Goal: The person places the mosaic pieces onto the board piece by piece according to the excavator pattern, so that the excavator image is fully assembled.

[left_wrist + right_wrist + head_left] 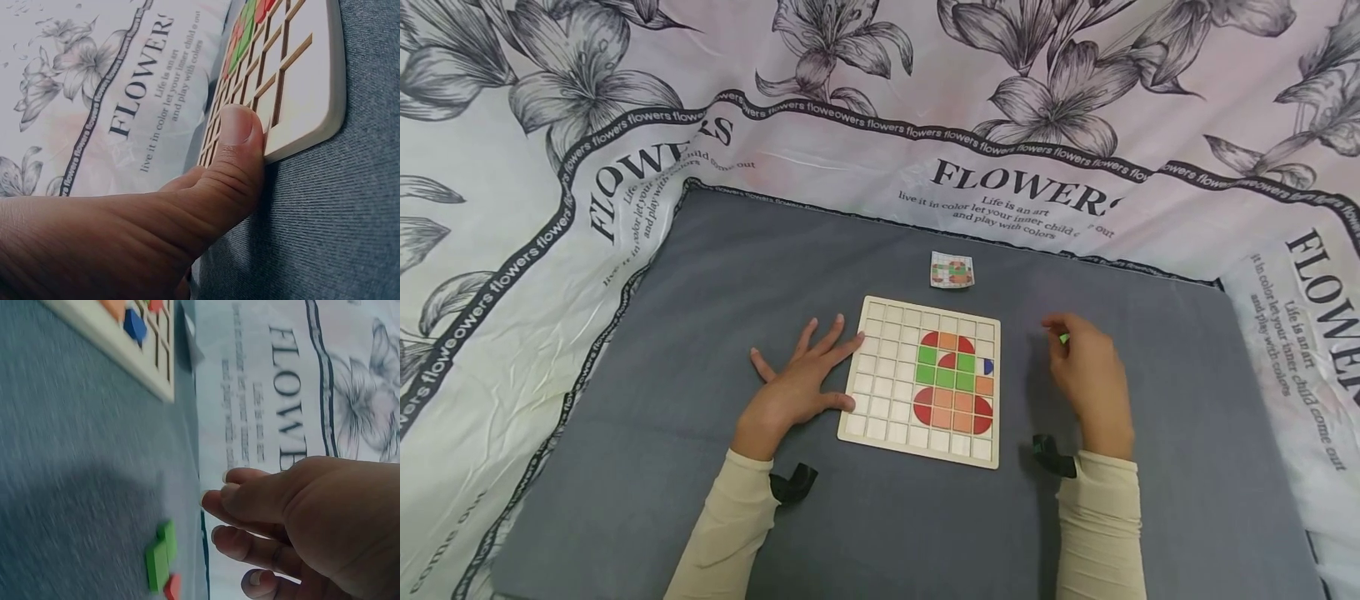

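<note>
A square wooden grid board [880, 383] lies on the grey cloth, with red, orange and green pieces [946, 379] set in its right half. One blue piece [988, 367] sits near its right edge. My left hand [797, 383] is spread at the board's left side; its thumb [234, 147] rests against the rim. Right of the board, my right hand [1090, 375] hovers over the cloth, fingers loosely bent and thumb close to the index finger. Nothing shows between those fingertips in the right wrist view. Green blocks [158, 562] and a red piece [173, 587] lie beyond them.
A small card [952, 271] printed with a coloured grid pattern lies behind the board. Flower-printed fabric [1000, 183] borders the grey surface at the back and on both sides. A dark strap [793, 483] hangs at the left cuff.
</note>
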Available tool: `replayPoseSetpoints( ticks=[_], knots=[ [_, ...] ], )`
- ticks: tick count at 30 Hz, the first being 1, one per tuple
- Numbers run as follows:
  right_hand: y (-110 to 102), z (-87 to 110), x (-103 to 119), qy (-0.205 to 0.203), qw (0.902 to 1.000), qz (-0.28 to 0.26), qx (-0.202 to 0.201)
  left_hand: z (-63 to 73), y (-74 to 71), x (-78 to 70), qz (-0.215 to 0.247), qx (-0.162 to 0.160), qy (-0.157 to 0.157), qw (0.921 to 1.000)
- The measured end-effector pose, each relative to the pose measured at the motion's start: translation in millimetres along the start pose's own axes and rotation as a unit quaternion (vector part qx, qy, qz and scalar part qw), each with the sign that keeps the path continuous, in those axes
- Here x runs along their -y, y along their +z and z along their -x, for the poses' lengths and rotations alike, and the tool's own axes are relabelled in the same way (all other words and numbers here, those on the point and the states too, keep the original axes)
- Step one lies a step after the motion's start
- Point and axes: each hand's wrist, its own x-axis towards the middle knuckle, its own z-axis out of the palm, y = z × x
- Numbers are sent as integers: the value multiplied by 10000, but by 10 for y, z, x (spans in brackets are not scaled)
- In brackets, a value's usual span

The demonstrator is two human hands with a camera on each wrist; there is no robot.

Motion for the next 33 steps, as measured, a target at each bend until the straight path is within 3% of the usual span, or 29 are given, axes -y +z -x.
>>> replayPoseSetpoints(
  ticks=[8, 15, 21, 28, 33],
  knots=[
    [-219, -9, -372, 522, 9985, 92, 137, 25, 23, 23, 29, -34, 85, 10000],
    [-399, -15, -662, 874, 9947, 272, 470, -39, -6, -15, 6, -43, 110, 9999],
    [-386, 4, -771, 782, 9925, 263, 897, -38, 3, -2, -71, 54, -11, 10000],
    [-325, -13, -831, 620, 9933, 225, 953, -37, 14, 13, -164, 95, -58, 9998],
    [-310, -30, -818, 715, 9916, 284, 1038, -17, 4, 24, -164, 40, -32, 9999]
  ],
)
